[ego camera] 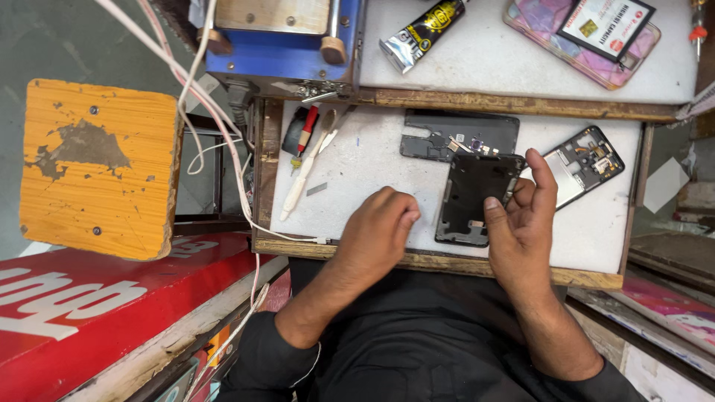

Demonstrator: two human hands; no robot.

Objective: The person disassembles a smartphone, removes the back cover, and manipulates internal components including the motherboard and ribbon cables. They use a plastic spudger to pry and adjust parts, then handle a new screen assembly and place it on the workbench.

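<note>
While the white counter point(372, 160) carries the work, the dark phone frame point(475, 199) stands tilted on it, held in the grip of the right hand point(521, 231): thumb on the frame's near right edge, fingers wrapped behind its far edge. The left hand point(380, 227) rests just left of that grip, fingers curled loosely and holding nothing that can be seen.

Beyond the grip lies a grey back cover point(462, 134); to its right, partly behind the fingers, an opened phone body point(585, 164) with its circuit parts exposed. Well left of the grip lie a white spudger point(305, 175) and a red-handled screwdriver point(307, 126). On the raised shelf farther away sit a glue tube point(421, 33) and a patterned phone case point(581, 45).

Judged from this layout, good practice is to hold the frame by its edges only and keep its lower end braced on the counter.
</note>
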